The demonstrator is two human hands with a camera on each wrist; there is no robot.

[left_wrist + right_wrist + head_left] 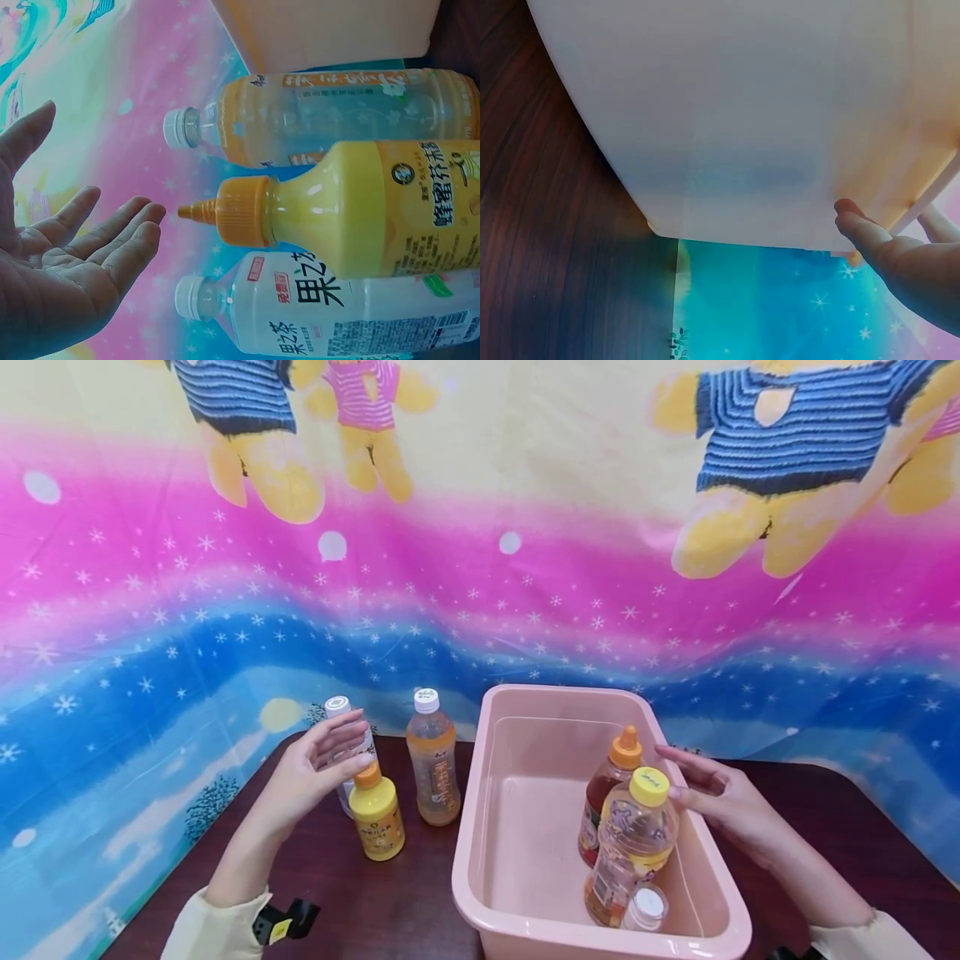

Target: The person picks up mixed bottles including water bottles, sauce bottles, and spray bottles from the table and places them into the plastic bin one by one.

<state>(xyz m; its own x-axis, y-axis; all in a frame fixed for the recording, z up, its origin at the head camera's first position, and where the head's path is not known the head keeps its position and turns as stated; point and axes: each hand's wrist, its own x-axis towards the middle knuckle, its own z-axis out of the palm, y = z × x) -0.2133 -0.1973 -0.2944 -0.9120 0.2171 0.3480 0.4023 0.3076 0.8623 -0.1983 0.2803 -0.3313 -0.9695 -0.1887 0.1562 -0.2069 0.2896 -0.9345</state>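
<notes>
My left hand (318,764) is held with its fingers apart and extended, just above a yellow honey mustard squeeze bottle (378,827) with an orange nozzle. In the left wrist view, a gap shows between the fingertips and that nozzle (196,212). Behind stand a fruit tea bottle (292,315), partly hidden, and an orange-labelled drink bottle (435,772), both white-capped. My right hand (723,793) is at the right rim of a pink tub (517,860), fingers loosely extended. In the right wrist view, one fingertip overlaps the tub's outer wall (727,127).
Inside the tub, along its right side, stand a red-brown bottle (603,785) with an orange nozzle, a clear bottle with a yellow cap (649,786) and a smaller white-capped bottle (647,907). A printed cloth (480,577) hangs behind the dark wooden table (390,918).
</notes>
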